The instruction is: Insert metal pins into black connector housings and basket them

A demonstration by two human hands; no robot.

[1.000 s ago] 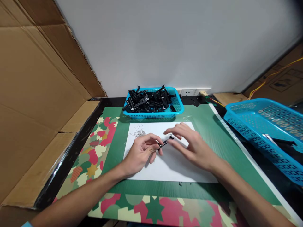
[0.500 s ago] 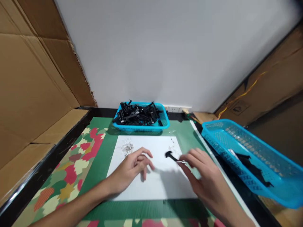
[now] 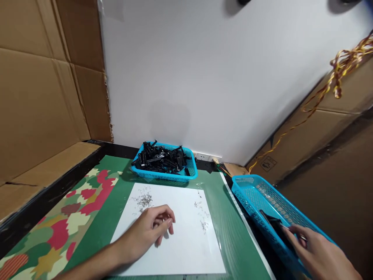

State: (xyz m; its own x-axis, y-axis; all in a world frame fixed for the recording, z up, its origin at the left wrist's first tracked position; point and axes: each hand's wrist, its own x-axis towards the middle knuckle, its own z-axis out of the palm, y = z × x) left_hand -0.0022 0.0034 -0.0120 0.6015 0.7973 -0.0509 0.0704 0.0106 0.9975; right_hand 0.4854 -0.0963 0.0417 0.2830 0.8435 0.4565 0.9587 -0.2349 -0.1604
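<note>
My left hand [image 3: 151,229] rests over the white sheet [image 3: 186,249], its fingers loosely curled and slightly apart, with nothing visible in them. At the right, my right hand [image 3: 314,245] reaches into a long blue basket [image 3: 291,212]. Its thumb and fingers are closed at the end of a black plastic part [image 3: 278,227], low in the basket beside other dark pieces; the exact grip is partly hidden. Small metal bits, perhaps springs [image 3: 145,200], lie heaped on the sheet's upper left. More thin metal bits [image 3: 204,225] are scattered near its right edge.
A second blue basket [image 3: 163,177], piled with black plastic parts [image 3: 163,157], stands at the back by the wall. Behind it is a power strip [image 3: 204,157]. Cardboard panels [image 3: 43,97] flank both sides, and a yellow-brown twisted cable [image 3: 291,128] runs down the right.
My right hand has carried the black part from above the sheet into the right basket. My left hand stays loosely curled over the sheet. The view has shifted and tilted.
</note>
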